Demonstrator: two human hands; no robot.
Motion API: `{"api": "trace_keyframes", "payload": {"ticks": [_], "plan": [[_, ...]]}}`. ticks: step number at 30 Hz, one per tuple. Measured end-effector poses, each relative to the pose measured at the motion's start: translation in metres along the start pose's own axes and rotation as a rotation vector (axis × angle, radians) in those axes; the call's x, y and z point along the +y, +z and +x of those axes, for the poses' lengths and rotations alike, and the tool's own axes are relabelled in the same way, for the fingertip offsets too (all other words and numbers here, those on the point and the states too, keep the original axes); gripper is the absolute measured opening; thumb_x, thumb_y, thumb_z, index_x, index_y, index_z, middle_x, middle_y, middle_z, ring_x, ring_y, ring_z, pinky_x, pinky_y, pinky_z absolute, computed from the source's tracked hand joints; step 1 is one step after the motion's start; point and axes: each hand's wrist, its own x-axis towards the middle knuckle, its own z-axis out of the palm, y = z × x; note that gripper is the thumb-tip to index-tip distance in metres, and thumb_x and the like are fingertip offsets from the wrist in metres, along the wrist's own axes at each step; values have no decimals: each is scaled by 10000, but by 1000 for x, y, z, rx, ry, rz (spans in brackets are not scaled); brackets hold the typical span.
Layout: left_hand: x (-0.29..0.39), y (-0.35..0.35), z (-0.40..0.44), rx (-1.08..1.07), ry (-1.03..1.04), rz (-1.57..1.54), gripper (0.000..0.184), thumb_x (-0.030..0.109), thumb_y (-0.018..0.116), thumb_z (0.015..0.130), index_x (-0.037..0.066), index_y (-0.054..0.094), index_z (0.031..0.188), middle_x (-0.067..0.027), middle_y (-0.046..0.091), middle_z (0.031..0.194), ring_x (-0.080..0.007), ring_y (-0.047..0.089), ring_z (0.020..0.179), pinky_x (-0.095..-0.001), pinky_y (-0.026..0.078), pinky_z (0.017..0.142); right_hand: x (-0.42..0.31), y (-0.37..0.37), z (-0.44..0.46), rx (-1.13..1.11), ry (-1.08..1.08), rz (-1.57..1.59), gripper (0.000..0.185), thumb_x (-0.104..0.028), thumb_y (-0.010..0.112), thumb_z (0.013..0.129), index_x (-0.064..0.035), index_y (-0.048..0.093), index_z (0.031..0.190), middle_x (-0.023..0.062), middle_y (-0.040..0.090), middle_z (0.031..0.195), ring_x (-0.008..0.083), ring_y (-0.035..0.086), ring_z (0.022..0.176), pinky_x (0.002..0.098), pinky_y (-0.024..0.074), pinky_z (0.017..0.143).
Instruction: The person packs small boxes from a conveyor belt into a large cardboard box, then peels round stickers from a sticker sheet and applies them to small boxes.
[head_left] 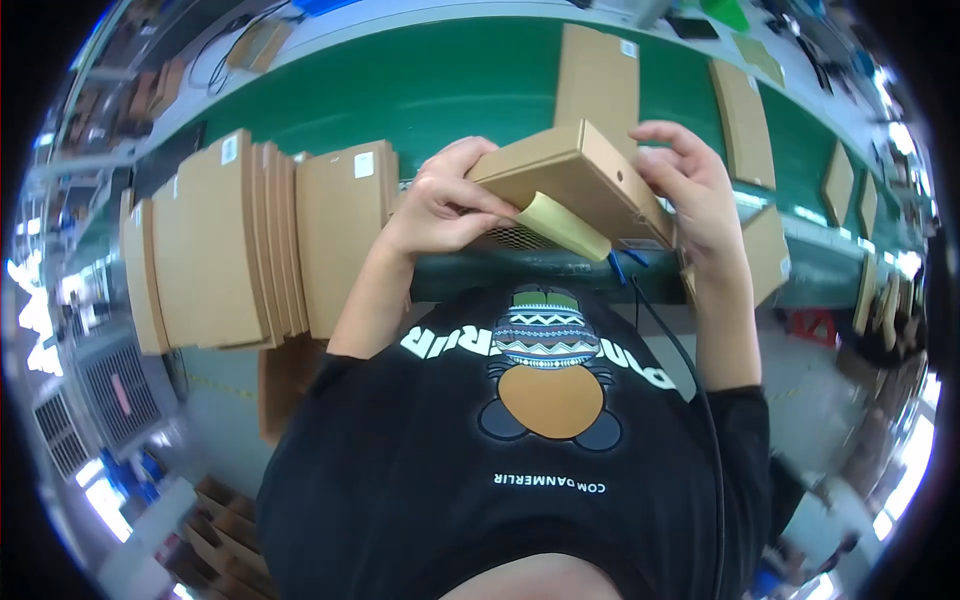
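Observation:
A flat brown cardboard box (545,165) is held tilted in front of my chest, between both hands. My left hand (450,200) is closed on its left end, thumb below and fingers along the upper edge. By that thumb, a curled pale-yellow strip (565,228) hangs along the box's near edge; whether it is pinched or attached I cannot tell. My right hand (693,190) is at the right end, its bent fingers and thumb against the side with a small round hole. A label shows low on that side.
Upright cardboard boxes (215,250) stand in a row at the left. More flat boxes (598,80) lie on the green work surface (450,80) ahead and to the right. A black cable (690,365) runs down over my shirt. Blue-tipped pieces (625,262) sit below the held box.

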Motion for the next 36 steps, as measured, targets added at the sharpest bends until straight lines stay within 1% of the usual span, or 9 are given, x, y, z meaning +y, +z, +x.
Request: {"api": "trace_keyframes", "payload": {"ticks": [4, 6, 8, 13, 18, 26, 29, 32, 36], "plan": [[-7, -22, -17, 292, -129, -158, 186, -4, 810, 654, 4, 740, 826, -118, 640, 998, -236, 607, 919, -327, 472, 782, 53, -5, 16, 98, -35, 608, 466, -309, 492, 998, -40, 436, 1375, 150, 591, 1231, 229, 565, 1143, 366, 439, 971], [-9, -33, -24, 388, -192, -140, 160, 16, 815, 693, -16, 729, 825, -101, 626, 1007, -201, 600, 926, -298, 468, 789, 98, 8, 29, -246, -95, 805, 543, -230, 572, 959, -34, 363, 1420, 167, 511, 1339, 269, 470, 1269, 413, 377, 1045], [-3, -35, -30, 499, -284, -276, 145, 33, 814, 719, -20, 726, 821, -93, 617, 984, -174, 596, 918, -266, 464, 769, 98, 51, 33, -118, -117, 29, 608, -153, 642, 892, -17, 357, 1412, 149, 497, 1352, 252, 472, 1263, 387, 397, 1033], [10, -69, -71, 771, -325, -340, 132, -12, 697, 825, -47, 704, 953, -99, 565, 1222, -149, 581, 1030, -273, 502, 824, 121, 95, 90, -307, 106, 90, 478, -167, 725, 839, -29, 485, 1228, 34, 615, 1022, 116, 588, 790, 325, 545, 746], [85, -108, -136, 1081, -325, -26, 219, -25, 601, 879, -101, 636, 1082, -131, 550, 1287, -194, 565, 1120, -314, 436, 998, 136, 180, 137, -420, 304, 230, 440, -239, 685, 888, -61, 484, 1236, 71, 626, 1113, 183, 642, 910, 390, 570, 780], [130, -85, -240, 1175, -352, -497, 192, 34, 545, 939, -59, 617, 1091, -130, 693, 1010, -166, 674, 896, -282, 540, 817, 196, 284, 159, -647, 574, 223, 450, -259, 626, 931, -32, 478, 1290, 132, 627, 1176, 246, 657, 1019, 377, 599, 705], [127, -74, -254, 1244, -377, -548, 208, 57, 544, 946, -62, 610, 1103, -136, 690, 1017, -174, 676, 899, -285, 548, 818, 184, 279, 163, -632, 453, -392, 463, -410, 710, 841, 15, 628, 1007, 99, 680, 781, 189, 684, 671, 304, 584, 532], [120, -72, -247, 1260, -420, -558, 208, 50, 538, 945, -56, 615, 1106, -127, 689, 1017, -167, 669, 901, -279, 537, 821, 151, 260, 169, -648, 295, -837, 427, -423, 655, 886, -3, 672, 961, 78, 692, 796, 139, 657, 698, 280, 526, 562], [98, -60, -194, 1157, -556, -342, 187, 15, 563, 920, -52, 638, 1078, -86, 684, 995, -130, 636, 885, -261, 506, 818, 92, 223, 145, -366, -128, -406, 256, -253, 603, 947, -15, 684, 994, 72, 702, 960, 123, 647, 844, 273, 510, 716]]}}
